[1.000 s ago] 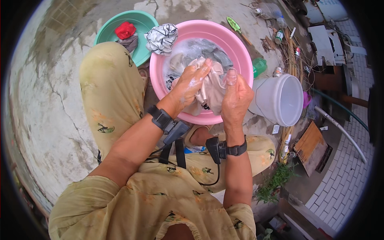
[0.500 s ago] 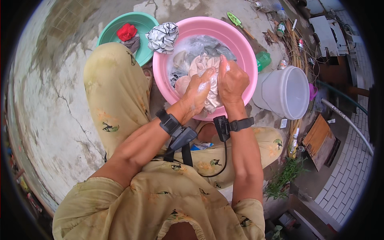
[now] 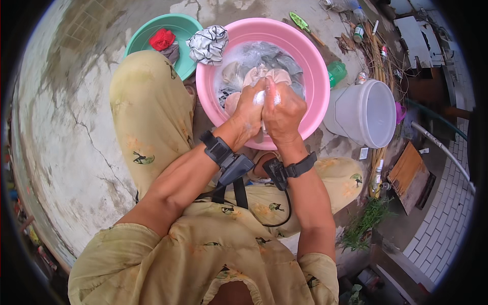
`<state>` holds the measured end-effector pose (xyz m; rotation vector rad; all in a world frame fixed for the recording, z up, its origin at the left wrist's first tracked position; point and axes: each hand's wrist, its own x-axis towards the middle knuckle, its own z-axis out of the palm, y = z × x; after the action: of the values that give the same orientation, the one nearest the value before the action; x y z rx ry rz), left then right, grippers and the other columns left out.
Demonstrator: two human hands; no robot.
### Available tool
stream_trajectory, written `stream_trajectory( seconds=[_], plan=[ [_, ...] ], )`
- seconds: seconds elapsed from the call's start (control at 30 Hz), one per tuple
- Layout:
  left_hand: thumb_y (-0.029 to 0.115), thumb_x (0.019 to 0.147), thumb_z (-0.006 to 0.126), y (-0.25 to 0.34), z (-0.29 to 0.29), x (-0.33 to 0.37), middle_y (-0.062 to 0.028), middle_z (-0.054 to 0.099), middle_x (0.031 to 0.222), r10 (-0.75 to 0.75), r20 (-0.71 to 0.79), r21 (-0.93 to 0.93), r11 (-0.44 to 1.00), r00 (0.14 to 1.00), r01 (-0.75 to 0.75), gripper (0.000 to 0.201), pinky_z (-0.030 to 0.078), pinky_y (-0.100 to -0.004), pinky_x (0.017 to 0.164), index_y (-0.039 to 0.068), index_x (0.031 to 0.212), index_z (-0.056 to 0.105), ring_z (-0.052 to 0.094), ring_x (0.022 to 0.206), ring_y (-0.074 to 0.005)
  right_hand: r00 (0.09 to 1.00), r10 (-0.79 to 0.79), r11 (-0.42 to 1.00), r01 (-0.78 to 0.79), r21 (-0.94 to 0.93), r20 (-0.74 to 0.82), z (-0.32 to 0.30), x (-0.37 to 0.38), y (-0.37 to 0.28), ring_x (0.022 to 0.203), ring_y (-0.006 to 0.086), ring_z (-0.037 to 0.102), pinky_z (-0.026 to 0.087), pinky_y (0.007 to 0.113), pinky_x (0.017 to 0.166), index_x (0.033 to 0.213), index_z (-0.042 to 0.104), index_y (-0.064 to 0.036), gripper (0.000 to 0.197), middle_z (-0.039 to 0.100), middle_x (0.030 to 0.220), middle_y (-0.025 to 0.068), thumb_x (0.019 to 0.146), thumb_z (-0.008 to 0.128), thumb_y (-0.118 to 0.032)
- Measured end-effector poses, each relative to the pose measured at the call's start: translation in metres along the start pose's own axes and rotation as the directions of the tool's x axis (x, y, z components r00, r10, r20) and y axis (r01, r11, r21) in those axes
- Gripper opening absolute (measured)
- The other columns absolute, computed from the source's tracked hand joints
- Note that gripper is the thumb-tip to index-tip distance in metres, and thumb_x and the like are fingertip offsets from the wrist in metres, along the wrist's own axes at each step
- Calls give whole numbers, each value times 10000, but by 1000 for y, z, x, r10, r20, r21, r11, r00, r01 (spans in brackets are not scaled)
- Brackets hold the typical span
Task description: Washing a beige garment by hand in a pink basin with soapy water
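Observation:
A pink basin [image 3: 208, 101] in front of me holds soapy water and soaked clothes. My left hand [image 3: 247, 108] and my right hand [image 3: 284, 109] are pressed together over its near side, both closed on a pale pink garment [image 3: 279, 76]. Suds cling to both thumbs. Part of the garment bulges out beyond my fists; what lies between the palms is hidden. Grey wet clothes [image 3: 284, 63] float behind it in the foam. On the basin's left rim rests a bunched white cloth with dark lines [image 3: 208, 44].
A green basin [image 3: 137, 38] with a red cloth [image 3: 161, 39] and a grey one stands at the far left. Right of the pink basin, a whitish bucket [image 3: 363, 114] lies tilted beside a green bottle [image 3: 336, 73]. A green brush [image 3: 300, 21] lies beyond, near sticks and litter.
My right hand has moved left and slightly down, against my left hand. The pale pink garment is now bunched between them, with less of it showing.

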<state>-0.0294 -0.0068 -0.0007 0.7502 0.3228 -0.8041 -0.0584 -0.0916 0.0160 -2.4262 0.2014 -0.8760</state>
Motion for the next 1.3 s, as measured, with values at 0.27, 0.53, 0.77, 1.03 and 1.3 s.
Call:
stream_trajectory(
  seconds=[0.27,0.53,0.77,1.03,1.3],
  plan=[
    [322,925,503,-7,-19,16,-14,591,901,-56,47,-67,996,997,59,262,485,-271,683,83,1003,579,572,796,-113,1000,-23,999,23,-44,15,6,-3,-4,446,286,512,400,370,428,568,512,-65,286,499,517,117,822,622,-136],
    [313,938,473,3,-9,9,-27,598,965,-205,20,-109,973,979,206,283,480,-272,696,81,1071,567,584,853,-128,997,-75,997,75,9,19,3,-3,-15,443,288,513,399,366,411,587,548,-58,255,517,527,109,826,612,-116],
    [329,908,524,-2,-37,24,-25,586,872,-167,196,-152,968,966,198,281,466,-281,660,69,995,582,563,747,-143,990,-139,982,137,129,4,11,-9,-31,429,297,505,390,378,399,564,517,-55,313,499,502,122,853,593,-149],
    [341,909,516,14,-23,18,-7,587,826,-96,457,-175,965,885,194,302,474,-261,625,63,1001,589,571,735,-118,998,-62,995,62,74,-6,10,-14,-20,451,301,519,407,366,432,596,536,-55,282,515,521,128,854,590,-156],
    [339,888,551,-1,-32,21,-16,593,876,-217,108,-82,971,970,227,278,465,-266,666,79,978,596,571,768,-134,994,-86,988,94,125,-72,15,-9,-18,442,311,510,395,387,414,591,536,-64,289,509,518,127,844,611,-181]
  ],
)
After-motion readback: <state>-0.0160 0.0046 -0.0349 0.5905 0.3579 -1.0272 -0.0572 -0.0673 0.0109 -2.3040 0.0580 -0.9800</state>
